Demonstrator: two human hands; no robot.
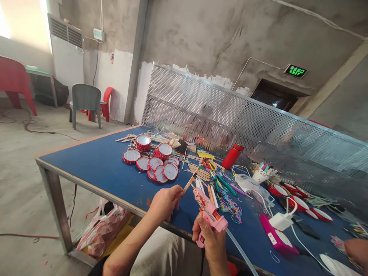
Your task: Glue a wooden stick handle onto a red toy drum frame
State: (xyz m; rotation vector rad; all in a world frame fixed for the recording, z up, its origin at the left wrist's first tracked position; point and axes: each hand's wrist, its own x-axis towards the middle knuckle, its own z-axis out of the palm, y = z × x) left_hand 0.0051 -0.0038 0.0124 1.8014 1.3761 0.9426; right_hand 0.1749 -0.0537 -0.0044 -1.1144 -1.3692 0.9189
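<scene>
Over the near edge of the blue table point(100, 161) we pinch a flat wooden stick point(189, 182) between the thumb and fingers of our left hand point(168, 201), its far end tilted up and away from us. Our right hand point(212, 239) is wrapped around the handle of a pink glue gun point(211, 212), with a long translucent glue stick point(241, 251) trailing out of its back. The nozzle points at the wooden stick, so close that we cannot fairly say from this angle whether the two touch. Beyond our left hand we see round red-rimmed discs point(155, 164), some stacked, others overlapping flat on the tabletop. Just past the gun lie loose sticks point(201, 173), green-handled pliers point(227, 185) and a tangle of coloured bands point(234, 211). A red bottle point(232, 156) stands farther back, near a patterned cup of pens point(261, 174). To our right a magenta power strip point(278, 237) carries a white charger point(281, 220), and more red-rimmed discs lie behind it. Part of another person's hand point(356, 250) enters at the right edge, and a perforated metal screen point(172, 96) runs along the table's far side.
</scene>
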